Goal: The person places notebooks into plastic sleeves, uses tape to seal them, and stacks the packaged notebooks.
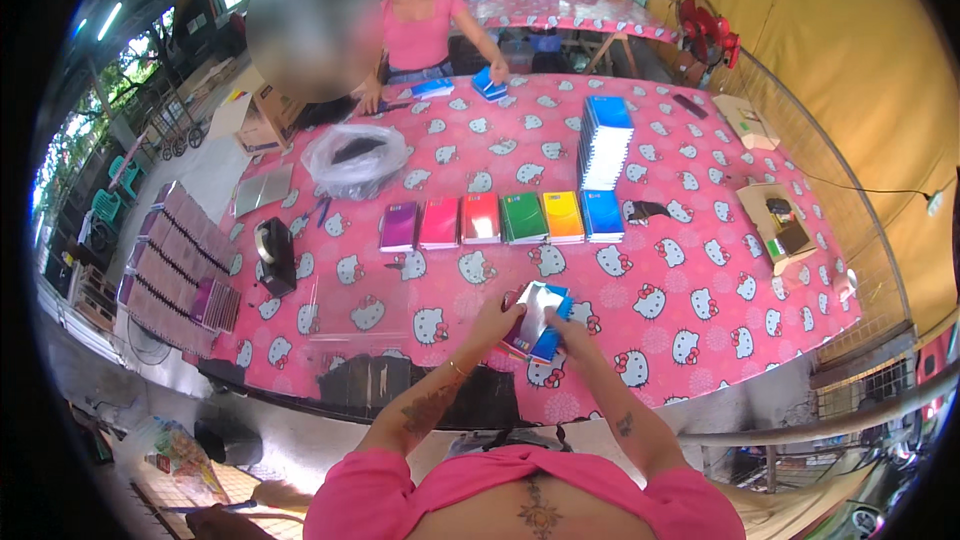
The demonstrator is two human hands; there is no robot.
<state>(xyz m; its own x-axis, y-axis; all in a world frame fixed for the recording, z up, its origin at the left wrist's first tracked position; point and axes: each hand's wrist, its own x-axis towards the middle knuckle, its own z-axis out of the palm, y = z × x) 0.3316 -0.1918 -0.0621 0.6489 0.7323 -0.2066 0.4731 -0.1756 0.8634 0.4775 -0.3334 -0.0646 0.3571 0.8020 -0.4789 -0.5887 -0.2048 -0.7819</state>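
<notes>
Over the table's near edge, my left hand grips the left side of a small bundle of notebooks. Blue covers and a dark purple edge show on it, with a pale glare on top. My right hand holds the bundle's right side, fingers closed on the blue cover. Just beyond lies a row of notebooks: purple, pink, red, green, yellow and blue. Behind the blue one stands a tall notebook stack with a blue top.
Left on the pink patterned table are a pile of purple notebooks, a black tape dispenser, a clear sheet and a plastic bag. Opened cardboard boxes lie right. Across, a person touches blue notebooks.
</notes>
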